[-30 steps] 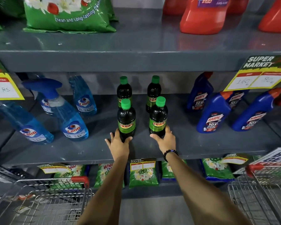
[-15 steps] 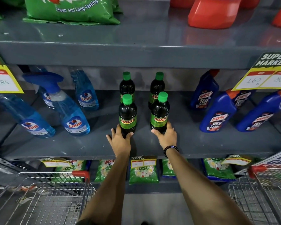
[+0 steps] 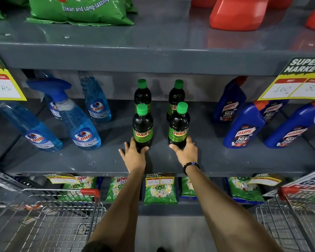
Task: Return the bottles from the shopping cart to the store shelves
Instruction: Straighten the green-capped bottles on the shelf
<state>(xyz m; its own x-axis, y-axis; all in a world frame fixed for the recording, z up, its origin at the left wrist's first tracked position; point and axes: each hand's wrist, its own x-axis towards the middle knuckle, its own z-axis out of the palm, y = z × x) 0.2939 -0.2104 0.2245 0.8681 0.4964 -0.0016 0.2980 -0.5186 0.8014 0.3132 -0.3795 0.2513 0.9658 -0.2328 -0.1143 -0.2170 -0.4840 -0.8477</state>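
Dark Sunny bottles with green caps stand upright on the grey middle shelf (image 3: pixel 216 160), two in front and two behind. My left hand (image 3: pixel 134 156) wraps around the base of the front left bottle (image 3: pixel 142 127). My right hand (image 3: pixel 186 151), with a bead bracelet at the wrist, grips the base of the front right bottle (image 3: pixel 178 127). Behind them stand the back left bottle (image 3: pixel 142 94) and the back right bottle (image 3: pixel 176 95). A wire shopping cart (image 3: pixel 44 220) with a red handle sits low on the left.
Blue Colin spray bottles (image 3: pixel 80 128) lean on the shelf's left part, blue Harpic bottles (image 3: pixel 244 128) on its right. Green detergent bags (image 3: pixel 160 192) fill the lower shelf. Red jugs (image 3: pixel 238 13) stand above. A second cart (image 3: pixel 295 215) sits low on the right.
Both hands have stayed on the bases of the two front bottles, which slid slightly deeper onto the shelf. The view has tilted a little downward.
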